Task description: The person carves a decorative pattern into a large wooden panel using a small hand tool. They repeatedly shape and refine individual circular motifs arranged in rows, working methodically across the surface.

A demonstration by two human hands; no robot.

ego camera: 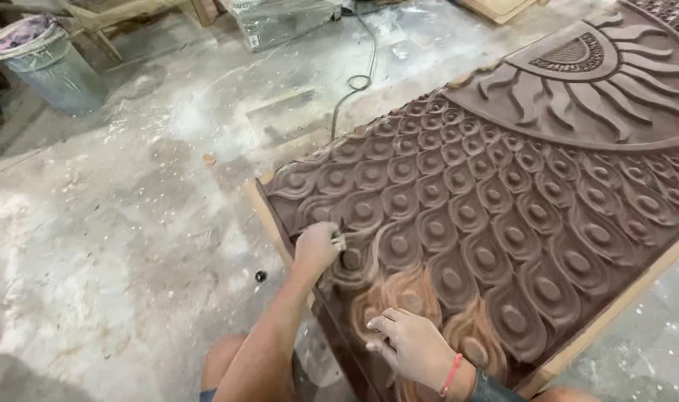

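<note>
Two hands are at work on a large carved panel [503, 193] that lies flat on the dusty floor [116, 223], its near corner just in front of the person's knees. The left hand [315, 247] is closed on a small pale piece, probably sandpaper [339, 242], and it is pressed into one of the scale-shaped reliefs at the panel's near edge. The right hand [412, 344], with a red band [451, 374] at the wrist, is rested on the carving close by; its grip is loose, fingers curled and nothing seen in it.

Around the hands a patch [399, 298] of lighter, orange wood is shown where the dark brown coat is rubbed away. The rubbing is best kept to the curve of each scale, with light, even pressure, so that the raised ridges are not flattened and the hollows are reached; the paper should be folded small for the grooves. The panel is best steadied by the free hand.

The left arm is stretched forward and slightly outward, wrist bent down. The right forearm is drawn in close to the body, palm down.

Farther off a grey bucket [45, 63] is set on the floor, and a cable [354, 74] is trailed toward the panel.
</note>
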